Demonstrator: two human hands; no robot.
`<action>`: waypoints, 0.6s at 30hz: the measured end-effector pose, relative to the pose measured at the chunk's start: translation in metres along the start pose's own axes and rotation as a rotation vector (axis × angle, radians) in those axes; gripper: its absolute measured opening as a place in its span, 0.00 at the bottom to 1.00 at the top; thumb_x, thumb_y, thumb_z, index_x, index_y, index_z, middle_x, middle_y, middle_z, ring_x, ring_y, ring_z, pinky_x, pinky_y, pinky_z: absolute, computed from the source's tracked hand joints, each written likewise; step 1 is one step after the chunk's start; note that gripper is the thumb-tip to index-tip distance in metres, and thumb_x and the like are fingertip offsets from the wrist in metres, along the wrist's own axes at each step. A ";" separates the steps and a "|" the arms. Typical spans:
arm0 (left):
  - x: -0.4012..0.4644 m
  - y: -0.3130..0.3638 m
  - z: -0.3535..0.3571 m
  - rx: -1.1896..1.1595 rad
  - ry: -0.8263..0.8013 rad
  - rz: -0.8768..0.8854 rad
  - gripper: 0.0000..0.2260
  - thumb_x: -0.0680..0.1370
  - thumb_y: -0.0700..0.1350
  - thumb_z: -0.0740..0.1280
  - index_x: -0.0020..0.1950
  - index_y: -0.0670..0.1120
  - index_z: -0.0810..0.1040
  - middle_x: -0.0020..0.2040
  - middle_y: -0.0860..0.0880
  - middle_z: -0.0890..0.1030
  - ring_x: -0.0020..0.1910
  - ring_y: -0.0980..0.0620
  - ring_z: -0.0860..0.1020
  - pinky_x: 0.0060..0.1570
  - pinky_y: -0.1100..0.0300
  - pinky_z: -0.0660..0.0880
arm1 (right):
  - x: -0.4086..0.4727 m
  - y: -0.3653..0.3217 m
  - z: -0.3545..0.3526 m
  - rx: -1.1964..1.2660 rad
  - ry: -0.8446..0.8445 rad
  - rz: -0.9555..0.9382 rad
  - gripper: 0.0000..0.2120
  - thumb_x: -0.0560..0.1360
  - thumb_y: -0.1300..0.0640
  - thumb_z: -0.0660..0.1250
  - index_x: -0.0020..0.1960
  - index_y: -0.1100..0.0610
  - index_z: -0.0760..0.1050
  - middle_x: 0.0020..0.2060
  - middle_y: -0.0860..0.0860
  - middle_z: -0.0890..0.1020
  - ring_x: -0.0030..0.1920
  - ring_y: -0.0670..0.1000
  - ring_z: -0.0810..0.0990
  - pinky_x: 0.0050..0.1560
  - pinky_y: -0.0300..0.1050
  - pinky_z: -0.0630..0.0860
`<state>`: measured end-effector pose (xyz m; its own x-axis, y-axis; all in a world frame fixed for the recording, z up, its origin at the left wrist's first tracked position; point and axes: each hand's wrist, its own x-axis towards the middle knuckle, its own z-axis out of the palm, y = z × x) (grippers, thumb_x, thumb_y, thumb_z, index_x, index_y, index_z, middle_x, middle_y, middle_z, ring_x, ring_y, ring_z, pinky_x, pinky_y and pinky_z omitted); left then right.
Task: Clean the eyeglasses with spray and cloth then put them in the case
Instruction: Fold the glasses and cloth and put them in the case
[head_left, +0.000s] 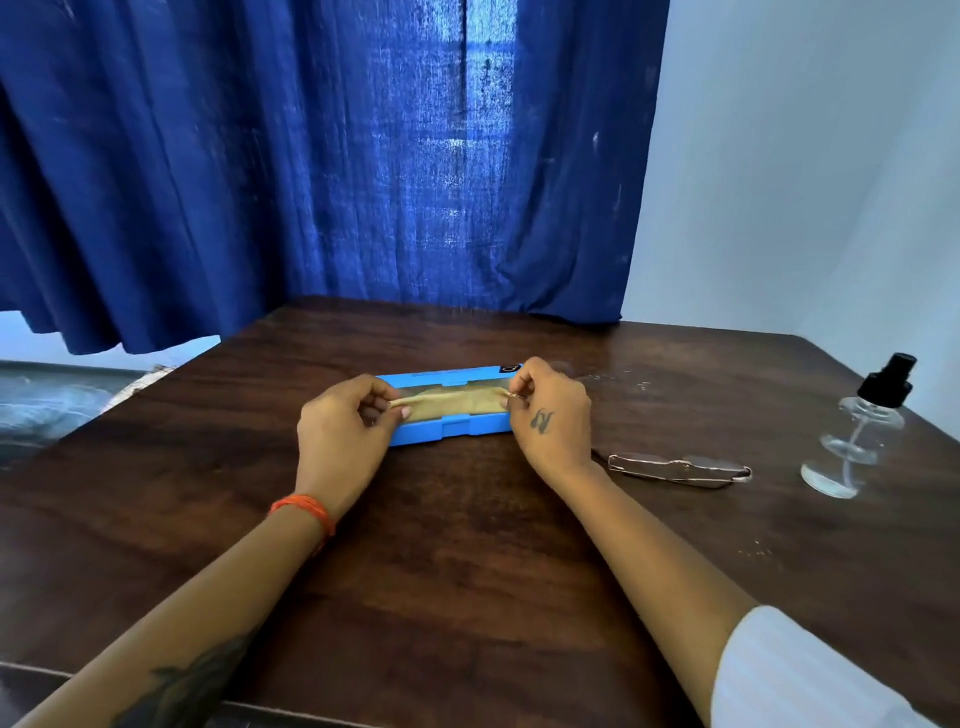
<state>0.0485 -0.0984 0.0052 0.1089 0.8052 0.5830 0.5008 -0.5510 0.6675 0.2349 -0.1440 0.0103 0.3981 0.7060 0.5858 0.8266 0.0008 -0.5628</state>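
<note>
Eyeglass case (447, 434) open at the middle of the surface (467, 545), cloth (451, 404) lying in it. Left hand (340, 431) at the left end of the cloth, right hand (553, 418) at the right end. Eyeglasses (678, 469) folded on the surface, right of the case. Spray bottle (857, 431) upright farther right, near the edge. Curtain (311, 156) behind the surface.

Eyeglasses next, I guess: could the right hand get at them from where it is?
Probably yes. The eyeglasses lie folded on bare table beside the right hand; nothing lies between, though it is pinching the cloth.
</note>
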 end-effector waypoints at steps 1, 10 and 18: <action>0.000 -0.001 0.001 -0.002 0.004 -0.008 0.07 0.68 0.42 0.75 0.40 0.50 0.78 0.37 0.51 0.80 0.36 0.56 0.77 0.40 0.67 0.73 | -0.001 0.000 0.000 -0.026 0.010 -0.034 0.05 0.69 0.64 0.71 0.40 0.58 0.76 0.36 0.52 0.80 0.39 0.51 0.77 0.39 0.39 0.65; -0.010 0.008 0.001 0.281 -0.077 0.422 0.04 0.71 0.38 0.68 0.44 0.42 0.79 0.43 0.44 0.80 0.41 0.44 0.78 0.43 0.52 0.75 | -0.021 -0.011 -0.001 -0.136 -0.081 -0.301 0.07 0.72 0.65 0.65 0.48 0.61 0.79 0.45 0.57 0.80 0.48 0.57 0.76 0.51 0.48 0.72; -0.012 0.005 0.009 0.475 -0.384 0.391 0.19 0.79 0.48 0.58 0.68 0.44 0.69 0.67 0.43 0.73 0.69 0.43 0.67 0.70 0.50 0.60 | -0.026 -0.009 0.007 -0.330 -0.573 -0.384 0.27 0.79 0.42 0.49 0.74 0.53 0.55 0.74 0.53 0.61 0.74 0.53 0.55 0.74 0.51 0.48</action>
<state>0.0573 -0.1087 -0.0026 0.6064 0.6371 0.4758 0.6729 -0.7299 0.1198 0.2140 -0.1573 -0.0041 -0.1357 0.9558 0.2607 0.9771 0.1727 -0.1246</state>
